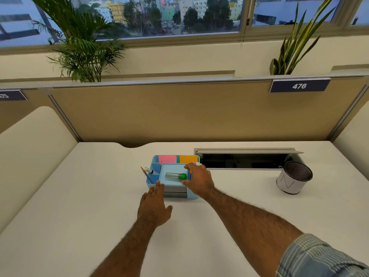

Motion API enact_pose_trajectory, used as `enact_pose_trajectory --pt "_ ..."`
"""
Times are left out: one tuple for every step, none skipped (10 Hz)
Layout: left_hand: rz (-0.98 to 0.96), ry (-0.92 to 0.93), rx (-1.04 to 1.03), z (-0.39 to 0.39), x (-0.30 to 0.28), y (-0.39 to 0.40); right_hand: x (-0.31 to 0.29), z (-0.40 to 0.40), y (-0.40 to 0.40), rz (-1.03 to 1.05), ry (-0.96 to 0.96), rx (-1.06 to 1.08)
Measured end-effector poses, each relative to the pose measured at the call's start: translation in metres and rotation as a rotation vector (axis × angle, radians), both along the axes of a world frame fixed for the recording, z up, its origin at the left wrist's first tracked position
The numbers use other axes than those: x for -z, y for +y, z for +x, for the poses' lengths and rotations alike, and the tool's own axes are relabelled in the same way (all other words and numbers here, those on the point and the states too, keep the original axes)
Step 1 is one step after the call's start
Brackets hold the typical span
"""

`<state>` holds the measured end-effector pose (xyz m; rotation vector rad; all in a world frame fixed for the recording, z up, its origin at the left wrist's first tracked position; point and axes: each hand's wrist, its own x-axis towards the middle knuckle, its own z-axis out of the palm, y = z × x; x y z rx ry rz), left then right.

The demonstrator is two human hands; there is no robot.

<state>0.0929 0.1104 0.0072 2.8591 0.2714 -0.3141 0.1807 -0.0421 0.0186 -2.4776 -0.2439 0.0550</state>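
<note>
A light blue desk organizer (154,181) stands mid-desk. Its shallow top tray holds a clear tube with a green cap (176,176), lying on its side. Pink (167,159) and orange (188,159) sticky notes fill the back compartments. A pencil and a marker (148,170) lean in the left compartment. Grey drawers (175,192) show at the organizer's front. My right hand (197,179) grips the tray's right side, index finger on the far edge and thumb on the near edge. My left hand (154,206) lies flat, fingertips touching the organizer's front left edge.
A white cylindrical pen cup with a dark mesh insert (294,177) stands at the right. Behind the organizer an open cable hatch (245,159) is cut into the white desk (79,206). A tan partition (179,110) closes the back.
</note>
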Motion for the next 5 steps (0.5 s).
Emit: enact_pose_trajectory --pt "-0.005 0.061 0.026 0.000 -0.010 -0.002 -0.005 -0.005 -0.014 -0.025 -0.011 0.001" --pt "0.015 0.118 0.044 -0.002 -0.024 -0.007 -0.013 -0.010 -0.035 -0.053 -0.034 0.015" --pt "0.020 0.204 0.070 0.002 -0.044 -0.022 -0.032 -0.014 -0.061 -0.110 -0.063 0.030" --pt "0.030 0.249 0.115 0.005 -0.072 -0.043 -0.061 -0.015 -0.088 -0.150 -0.125 0.036" --pt "0.033 0.259 0.150 0.009 -0.099 -0.058 -0.095 -0.019 -0.108 -0.235 -0.101 0.034"
